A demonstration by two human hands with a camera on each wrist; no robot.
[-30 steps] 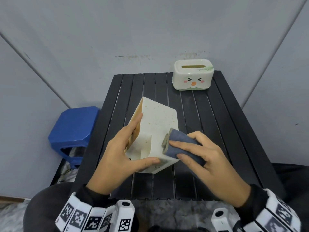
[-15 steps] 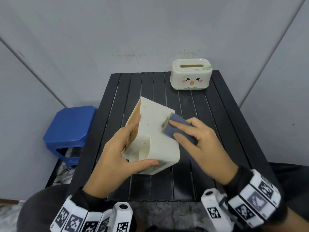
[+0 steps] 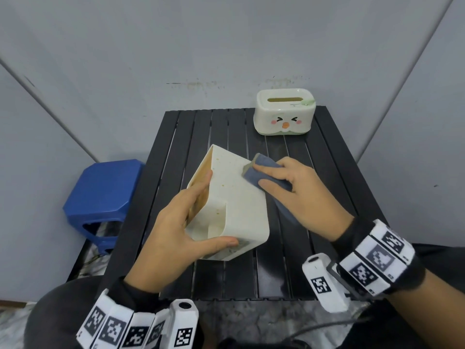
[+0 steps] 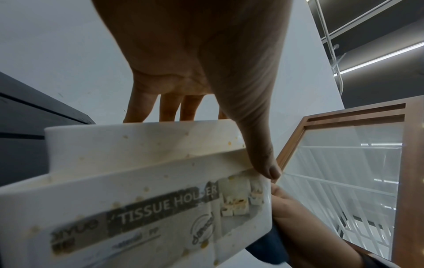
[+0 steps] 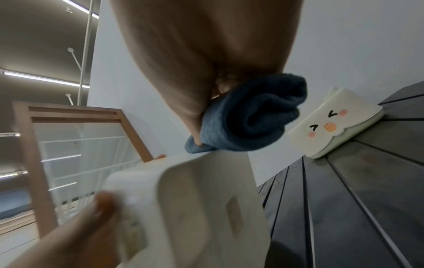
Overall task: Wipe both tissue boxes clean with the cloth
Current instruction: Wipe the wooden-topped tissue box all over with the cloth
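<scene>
A cream tissue box (image 3: 234, 197), speckled with yellowish spots, is tilted up off the black slatted table (image 3: 327, 187). My left hand (image 3: 181, 227) grips it, thumb on the near labelled face (image 4: 160, 208) and fingers over the far left edge. My right hand (image 3: 297, 190) holds a folded blue cloth (image 3: 266, 170) and presses it against the box's upper right edge; the same cloth (image 5: 247, 119) shows bunched under the palm in the right wrist view. A second white tissue box (image 3: 285, 112) with a cartoon face stands upright at the table's far right, also seen as the face box (image 5: 332, 123).
A blue plastic stool (image 3: 103, 197) stands on the floor left of the table. Grey walls close in behind and on both sides. Bare table slats lie near the front edge and along the right side.
My right hand has slid the cloth up the box's right face, from its near lower corner toward the far upper edge. The left hand keeps its grip on the tilted box.
</scene>
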